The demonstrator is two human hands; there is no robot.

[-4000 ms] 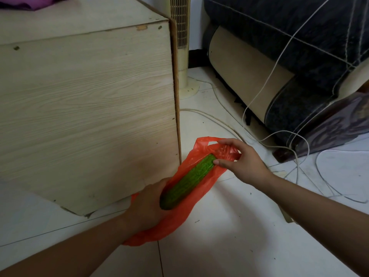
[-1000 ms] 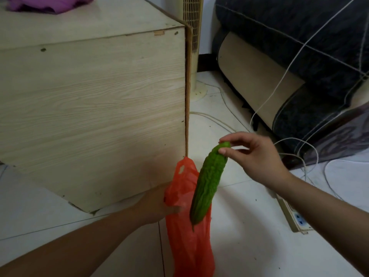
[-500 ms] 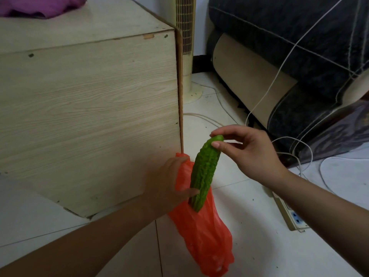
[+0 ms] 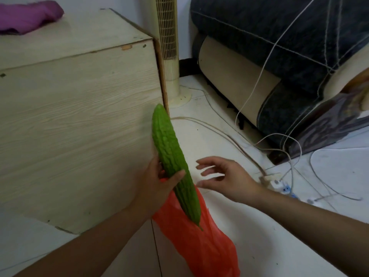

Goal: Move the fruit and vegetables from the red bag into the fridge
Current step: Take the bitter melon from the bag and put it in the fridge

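Half a second back your right hand [image 4: 229, 176] pinched the top of the long, bumpy green bitter gourd [image 4: 169, 148]. Now it has let go and hangs just beside the gourd with fingers spread. Your left hand [image 4: 157, 186] grips the gourd at mid-length, thumb across. The thin red plastic bag [image 4: 199, 246] hangs under that hand, likely held too, but the grip is hidden. Pale wood-grain cabinet [image 4: 79, 126] close behind. White cords [image 4: 219, 134] and power strip [image 4: 279, 184] on the floor to the right. Gourd is out of the bag, tilted, blunt end up.
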